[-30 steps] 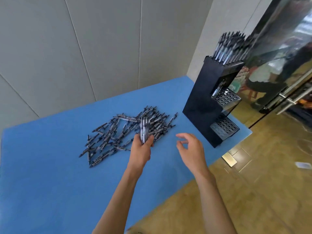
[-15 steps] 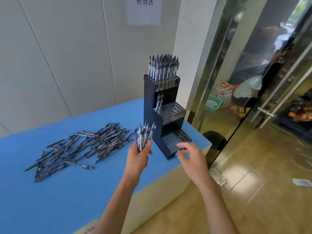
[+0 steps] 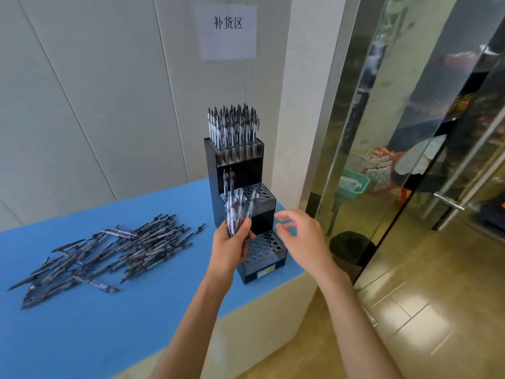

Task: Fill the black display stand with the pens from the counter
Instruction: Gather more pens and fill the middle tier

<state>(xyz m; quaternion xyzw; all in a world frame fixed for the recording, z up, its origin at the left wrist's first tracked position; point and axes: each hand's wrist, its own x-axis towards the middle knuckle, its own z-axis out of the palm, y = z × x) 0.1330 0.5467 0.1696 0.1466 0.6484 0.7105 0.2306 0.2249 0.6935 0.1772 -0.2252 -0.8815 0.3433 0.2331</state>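
Pens [image 3: 109, 255] lie heaped on the blue worktop [image 3: 82, 324]; the left hand [image 3: 229, 247] grips a bunch [image 3: 236, 212] before the black display stand [image 3: 240, 203]. Right hand [image 3: 303, 236] hovers, fingers loosely spread. Wall sign [image 3: 228, 31] reads "补货区".

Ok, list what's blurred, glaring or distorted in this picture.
Head view: right hand motion-blurred at the fingers; held pens smeared too; glass door full of reflections; wall lines bend from the wide-angle lens; stand and loose pens fairly sharp.
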